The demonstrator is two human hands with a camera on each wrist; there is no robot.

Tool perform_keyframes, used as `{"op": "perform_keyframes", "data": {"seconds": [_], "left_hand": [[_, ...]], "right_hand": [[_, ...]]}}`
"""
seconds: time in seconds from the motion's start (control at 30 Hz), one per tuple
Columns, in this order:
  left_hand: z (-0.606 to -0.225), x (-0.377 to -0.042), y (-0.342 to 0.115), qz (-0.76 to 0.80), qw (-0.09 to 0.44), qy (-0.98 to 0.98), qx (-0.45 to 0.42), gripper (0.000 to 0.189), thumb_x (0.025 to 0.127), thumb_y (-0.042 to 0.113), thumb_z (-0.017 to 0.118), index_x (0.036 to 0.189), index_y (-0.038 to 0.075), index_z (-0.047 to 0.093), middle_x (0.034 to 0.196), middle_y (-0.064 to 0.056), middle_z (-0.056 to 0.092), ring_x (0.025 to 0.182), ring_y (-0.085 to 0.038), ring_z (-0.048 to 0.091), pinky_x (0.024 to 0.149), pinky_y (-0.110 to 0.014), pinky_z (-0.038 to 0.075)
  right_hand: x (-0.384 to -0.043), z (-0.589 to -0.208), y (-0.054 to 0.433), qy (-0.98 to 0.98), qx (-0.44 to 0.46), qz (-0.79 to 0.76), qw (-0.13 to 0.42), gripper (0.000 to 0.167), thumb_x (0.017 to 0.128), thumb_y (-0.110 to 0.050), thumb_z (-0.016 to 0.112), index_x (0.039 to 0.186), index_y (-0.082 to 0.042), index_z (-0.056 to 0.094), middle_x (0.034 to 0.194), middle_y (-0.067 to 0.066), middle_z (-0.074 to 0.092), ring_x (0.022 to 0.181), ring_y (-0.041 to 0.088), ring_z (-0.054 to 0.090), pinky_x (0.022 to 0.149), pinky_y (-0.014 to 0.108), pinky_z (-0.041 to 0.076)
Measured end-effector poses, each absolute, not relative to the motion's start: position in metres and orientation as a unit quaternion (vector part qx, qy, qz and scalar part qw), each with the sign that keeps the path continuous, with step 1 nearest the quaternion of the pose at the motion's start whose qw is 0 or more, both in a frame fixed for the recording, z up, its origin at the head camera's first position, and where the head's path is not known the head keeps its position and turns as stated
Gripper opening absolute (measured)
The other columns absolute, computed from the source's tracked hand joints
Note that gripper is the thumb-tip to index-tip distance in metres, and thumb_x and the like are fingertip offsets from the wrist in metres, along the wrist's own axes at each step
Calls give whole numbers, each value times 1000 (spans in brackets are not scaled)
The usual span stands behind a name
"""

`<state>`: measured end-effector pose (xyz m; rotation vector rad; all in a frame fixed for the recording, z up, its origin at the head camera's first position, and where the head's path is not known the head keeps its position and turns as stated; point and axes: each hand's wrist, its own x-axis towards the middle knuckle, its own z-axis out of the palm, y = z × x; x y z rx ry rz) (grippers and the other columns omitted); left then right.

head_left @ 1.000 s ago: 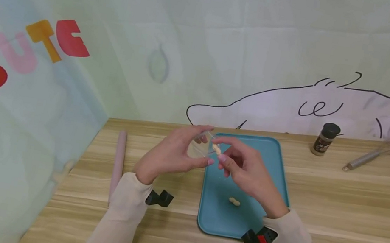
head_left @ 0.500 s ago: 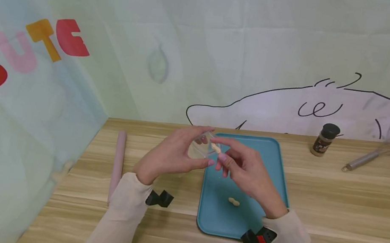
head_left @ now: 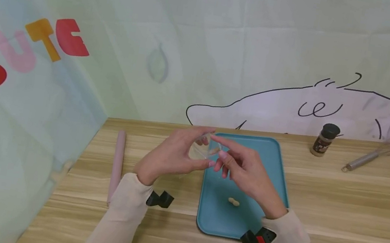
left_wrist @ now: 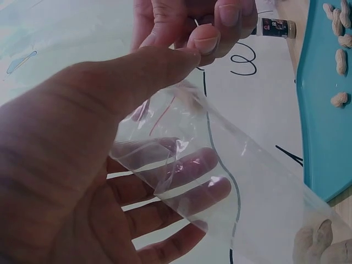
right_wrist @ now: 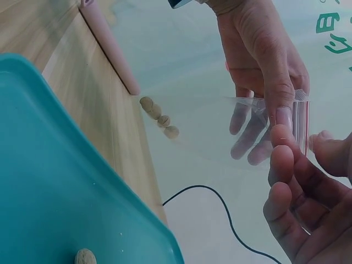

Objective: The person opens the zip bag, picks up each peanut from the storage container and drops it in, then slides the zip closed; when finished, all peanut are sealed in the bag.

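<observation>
My left hand (head_left: 174, 154) holds up a clear zip bag (left_wrist: 258, 165) by its mouth, thumb on one side, fingers spread behind the film. Several peanuts (right_wrist: 159, 117) lie in the bottom of this bag. At the bag's mouth, beside its red zip line, is my right hand (head_left: 243, 166); its thumb and forefinger stand apart with no peanut between them. A brownish shape shows through the bag just past these fingers in the head view. Below, on the blue tray (head_left: 210, 223), lies a peanut (head_left: 233, 202); the left wrist view shows several more peanuts (left_wrist: 341, 61) there.
A pink rod (head_left: 117, 164) lies on the wooden table (head_left: 349, 216) left of the tray. Back right stand a black-capped spice jar (head_left: 325, 140) and, lying flat, a whisk (head_left: 371, 156). A printed cloth (head_left: 192, 43) hangs behind the table.
The peanut that my right thumb and forefinger pinched at the bag's mouth has left the fingers and passed into the bag. My left hand has stayed nearly still.
</observation>
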<state>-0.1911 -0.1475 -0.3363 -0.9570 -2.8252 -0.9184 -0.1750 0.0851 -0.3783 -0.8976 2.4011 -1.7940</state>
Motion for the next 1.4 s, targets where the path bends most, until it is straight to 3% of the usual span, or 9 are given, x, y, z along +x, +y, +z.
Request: {"op": "perform_keyframes", "data": {"seconds": [0.53, 1.0, 1.23, 1.4], "left_hand": [[-335, -190, -147, -299, -2, -909, -290, 75, 91, 35, 87, 157, 20, 54, 138, -2, 69, 122, -21, 67, 101, -45, 59], [-334, -189, -147, -296, -5, -911, -287, 76, 92, 36, 86, 158, 18, 53, 135, -5, 71, 122, -23, 68, 102, -50, 59], [-335, -189, -147, -290, -6, -913, -286, 77, 92, 37, 85, 158, 15, 52, 134, -7, 71, 123, -23, 68, 104, -49, 58], [-334, -188, -146, -287, -5, -914, -289, 78, 92, 38, 85, 159, 15, 51, 135, -7, 71, 123, -23, 68, 104, -50, 58]], "right_hand": [[-179, -376, 94, 771, -276, -573, -37, 45, 111, -9, 56, 155, -15, 57, 83, 7, 73, 61, 13, 63, 52, 28, 51], [-189, -376, 113, 805, -229, -546, -42, 48, 110, -8, 58, 158, -15, 54, 89, 17, 75, 65, 17, 66, 61, 27, 54], [-194, -387, 115, 841, -200, -502, -36, 41, 109, -10, 60, 150, -8, 60, 93, 19, 78, 69, 31, 70, 64, 26, 52], [-198, -398, 117, 874, -171, -454, -21, 37, 108, -14, 64, 143, -5, 66, 107, 19, 80, 83, 29, 74, 71, 30, 54]]}}
